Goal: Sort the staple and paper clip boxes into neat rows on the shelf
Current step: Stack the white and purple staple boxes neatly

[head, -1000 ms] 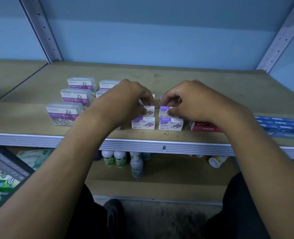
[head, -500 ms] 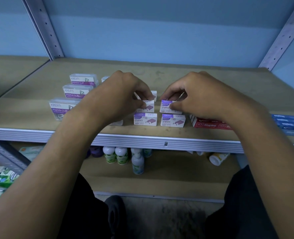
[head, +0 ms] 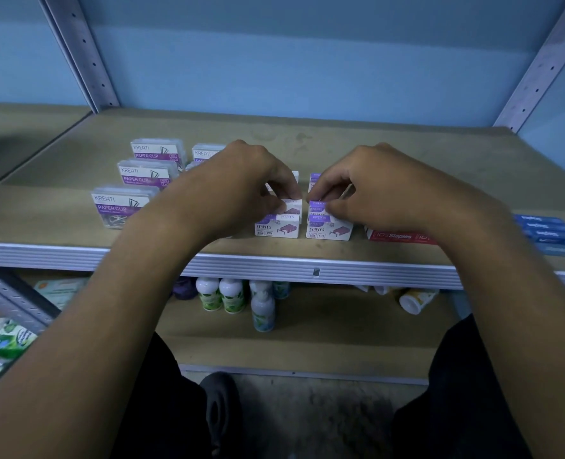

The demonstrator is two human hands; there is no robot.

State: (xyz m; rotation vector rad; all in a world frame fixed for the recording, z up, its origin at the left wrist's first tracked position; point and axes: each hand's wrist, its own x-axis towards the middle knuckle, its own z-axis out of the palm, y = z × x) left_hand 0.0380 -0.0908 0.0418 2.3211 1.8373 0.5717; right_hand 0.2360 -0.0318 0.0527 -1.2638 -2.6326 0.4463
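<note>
White-and-purple staple boxes stand in two columns at the shelf's front middle; the front left box (head: 277,228) and front right box (head: 329,230) are free. My left hand (head: 241,183) pinches the second box (head: 292,208) of the left column. My right hand (head: 373,187) pinches the second box (head: 317,207) of the right column. Clear paper clip boxes (head: 122,207) stand in a row running back on the left, a second row partly hidden by my left hand. A red staples box (head: 397,236) lies right of the columns.
Blue staple boxes (head: 546,231) lie at the shelf's right front. The wooden shelf (head: 340,144) has metal uprights (head: 78,51) at the back corners. Small bottles (head: 231,294) stand on the lower shelf, and green packets (head: 2,336) lie lower left.
Both hands have stayed on the second-row staple boxes, which sit closer behind the front boxes. The view has shifted slightly.
</note>
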